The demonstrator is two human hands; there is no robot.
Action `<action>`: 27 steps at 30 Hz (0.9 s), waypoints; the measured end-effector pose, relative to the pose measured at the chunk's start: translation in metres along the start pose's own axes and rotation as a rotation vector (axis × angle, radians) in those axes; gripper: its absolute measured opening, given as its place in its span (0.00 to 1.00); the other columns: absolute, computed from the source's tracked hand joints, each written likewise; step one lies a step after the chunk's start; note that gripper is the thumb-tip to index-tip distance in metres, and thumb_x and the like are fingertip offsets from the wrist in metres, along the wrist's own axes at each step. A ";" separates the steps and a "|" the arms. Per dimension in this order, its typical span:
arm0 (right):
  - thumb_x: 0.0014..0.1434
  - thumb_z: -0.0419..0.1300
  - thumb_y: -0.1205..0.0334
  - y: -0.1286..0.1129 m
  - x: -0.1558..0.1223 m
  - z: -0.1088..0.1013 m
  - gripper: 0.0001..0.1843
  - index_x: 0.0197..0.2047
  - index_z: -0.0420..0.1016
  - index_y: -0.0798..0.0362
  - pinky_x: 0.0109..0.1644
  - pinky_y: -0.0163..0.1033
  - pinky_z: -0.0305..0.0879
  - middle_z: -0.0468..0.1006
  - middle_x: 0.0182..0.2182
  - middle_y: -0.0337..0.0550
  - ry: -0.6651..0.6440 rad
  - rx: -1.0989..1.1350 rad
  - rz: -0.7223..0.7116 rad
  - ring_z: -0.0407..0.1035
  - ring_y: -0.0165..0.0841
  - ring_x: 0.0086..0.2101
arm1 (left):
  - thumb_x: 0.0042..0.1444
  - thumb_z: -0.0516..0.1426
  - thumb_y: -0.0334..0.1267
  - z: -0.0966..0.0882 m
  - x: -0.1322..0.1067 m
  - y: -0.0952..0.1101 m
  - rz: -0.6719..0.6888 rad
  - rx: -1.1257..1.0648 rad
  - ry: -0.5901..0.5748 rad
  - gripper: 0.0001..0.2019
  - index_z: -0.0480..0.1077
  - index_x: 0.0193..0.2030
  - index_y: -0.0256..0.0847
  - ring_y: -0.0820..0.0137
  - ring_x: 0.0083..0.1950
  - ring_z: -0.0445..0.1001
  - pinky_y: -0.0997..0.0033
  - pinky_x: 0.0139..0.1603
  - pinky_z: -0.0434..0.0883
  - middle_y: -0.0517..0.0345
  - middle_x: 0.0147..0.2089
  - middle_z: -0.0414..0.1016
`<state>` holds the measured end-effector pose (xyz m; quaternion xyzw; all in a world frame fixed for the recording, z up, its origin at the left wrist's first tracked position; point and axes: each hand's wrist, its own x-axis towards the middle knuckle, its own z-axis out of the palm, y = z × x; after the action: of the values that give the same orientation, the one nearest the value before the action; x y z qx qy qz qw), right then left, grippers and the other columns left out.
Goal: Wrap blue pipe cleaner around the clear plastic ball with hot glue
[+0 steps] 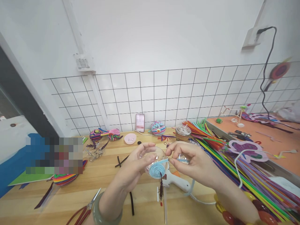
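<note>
My left hand (138, 162) has its fingers wrapped round a clear plastic ball (153, 153). On the ball's near side sits a flat spiral of light blue pipe cleaner (157, 169). From it a light blue strand (162, 162) runs to my right hand (191, 157), which pinches it between thumb and fingertips. A dark tassel (161, 189) hangs below the spiral. Beneath my hands a white glue gun (179, 182) lies on the wooden table, partly hidden by the ball. Red-handled scissors (85, 207) lie beside my left wrist.
Bundles of coloured pipe cleaners (248, 176) lie at the right. Along the wall are a pink dish (130, 138), a phone (140, 122), a colourful wrapped ball (158, 128) and a lidded cup (183, 132). Black strips (132, 203) and a white cord (202, 201) lie near my hands.
</note>
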<state>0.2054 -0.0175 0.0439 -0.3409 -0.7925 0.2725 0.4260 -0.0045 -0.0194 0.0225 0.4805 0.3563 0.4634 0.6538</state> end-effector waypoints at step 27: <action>0.55 0.60 0.70 0.003 0.000 0.010 0.09 0.25 0.68 0.51 0.44 0.36 0.65 0.77 0.35 0.39 0.096 -0.015 -0.068 0.72 0.31 0.37 | 0.42 0.69 0.40 0.007 0.003 -0.001 0.122 -0.023 0.096 0.27 0.66 0.49 0.41 0.57 0.52 0.70 0.62 0.47 0.67 0.48 0.51 0.69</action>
<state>0.1975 -0.0166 0.0365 -0.3297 -0.7843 0.2351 0.4700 0.0030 -0.0182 0.0234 0.4711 0.3519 0.5288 0.6120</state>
